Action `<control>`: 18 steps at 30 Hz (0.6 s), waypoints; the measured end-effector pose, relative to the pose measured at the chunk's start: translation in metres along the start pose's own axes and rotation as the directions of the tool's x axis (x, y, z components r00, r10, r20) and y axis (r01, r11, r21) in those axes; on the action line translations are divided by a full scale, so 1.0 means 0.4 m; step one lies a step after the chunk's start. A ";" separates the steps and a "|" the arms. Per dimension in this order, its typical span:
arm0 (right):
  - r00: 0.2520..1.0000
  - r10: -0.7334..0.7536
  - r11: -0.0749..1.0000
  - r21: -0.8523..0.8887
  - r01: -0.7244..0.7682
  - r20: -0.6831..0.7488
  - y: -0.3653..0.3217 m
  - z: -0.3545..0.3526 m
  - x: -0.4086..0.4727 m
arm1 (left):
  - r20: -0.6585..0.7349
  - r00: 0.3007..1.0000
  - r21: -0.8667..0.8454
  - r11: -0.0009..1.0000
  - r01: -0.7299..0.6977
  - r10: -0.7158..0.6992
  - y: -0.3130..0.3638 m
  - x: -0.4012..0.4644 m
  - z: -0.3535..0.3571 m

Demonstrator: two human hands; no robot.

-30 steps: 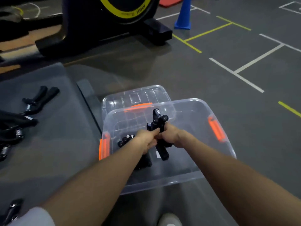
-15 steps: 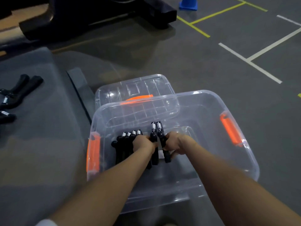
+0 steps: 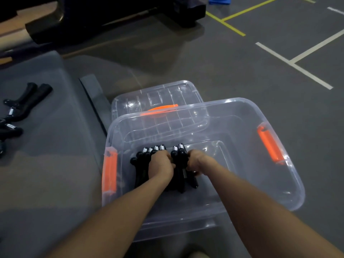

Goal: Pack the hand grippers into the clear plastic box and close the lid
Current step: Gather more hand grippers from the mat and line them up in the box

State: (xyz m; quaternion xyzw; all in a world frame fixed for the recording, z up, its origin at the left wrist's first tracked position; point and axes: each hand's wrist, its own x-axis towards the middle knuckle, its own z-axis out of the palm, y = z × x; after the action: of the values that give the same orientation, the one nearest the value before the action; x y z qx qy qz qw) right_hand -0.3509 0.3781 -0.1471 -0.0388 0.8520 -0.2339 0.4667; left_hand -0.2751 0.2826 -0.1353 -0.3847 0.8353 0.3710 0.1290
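Both hands, left hand [image 3: 161,162] and right hand [image 3: 195,160], clenched around stiff, springy hand grippers [image 3: 179,164] low in the clear box [image 3: 242,108] on the floor, best grasped by the handles.

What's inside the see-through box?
Black hand grippers stand in a row in the clear plastic box. The left hand and right hand cover parts of them, so the number stays unclear.

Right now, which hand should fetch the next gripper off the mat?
Left. The loose hand grippers lie on the grey mat on the left hand side; the right hand would have to cross the clear box.
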 end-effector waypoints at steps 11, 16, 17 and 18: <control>0.995 -0.094 0.995 0.047 0.092 0.046 -0.017 0.056 -0.021 | 0.067 0.930 0.470 0.811 -0.348 0.360 -0.080 -0.025 -0.091; 0.992 -0.118 0.992 0.053 0.116 0.037 -0.010 0.063 -0.020 | 0.082 0.920 0.450 0.810 -0.377 0.383 -0.083 -0.021 -0.092; 0.992 -0.121 0.991 0.055 0.119 0.033 -0.007 0.065 -0.018 | 0.086 0.920 0.443 0.812 -0.380 0.383 -0.084 -0.018 -0.092; 0.992 -0.123 0.991 0.061 0.121 0.034 -0.006 0.068 -0.019 | 0.092 0.919 0.441 0.812 -0.383 0.383 -0.084 -0.017 -0.093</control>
State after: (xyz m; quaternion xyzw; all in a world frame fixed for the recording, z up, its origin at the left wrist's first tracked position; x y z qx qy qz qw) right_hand -0.3250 0.3681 -0.1524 -0.0816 0.8319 -0.2861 0.4685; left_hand -0.2432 0.2453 -0.1234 -0.1684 0.9583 0.1857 0.1369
